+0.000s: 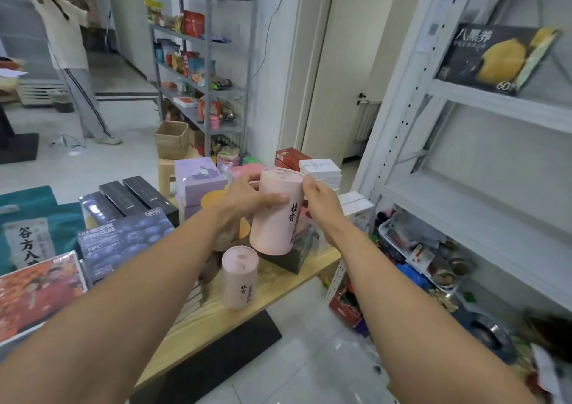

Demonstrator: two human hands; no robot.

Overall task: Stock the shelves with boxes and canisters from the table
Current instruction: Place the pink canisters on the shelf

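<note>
Head view: both my hands are on one pink canister (275, 212), over the right end of the table (235, 317). Left hand (247, 198) grips it, thumb across the front, fingers round the back. Right hand (320, 201) grips the other side near the lid. The canister tilts a bit, top leaning right. Its base sits above a dark box (289, 263); I can't tell if it touches.

A second canister (240, 276) stands upright on the table, just below and left of the held one. A lot of boxes are left on the table, so the task looks early.

My guess at the step: carry this canister to the shelf (483, 215) on my right, which has bare boards. To do it well:
- lift straight up first, so the base clears the dark box and the second canister
- level it, keeping one hand low on the body rather than on the lid
- swing right past the shelf post (399, 119)
- set it down flat, well back, label out
</note>
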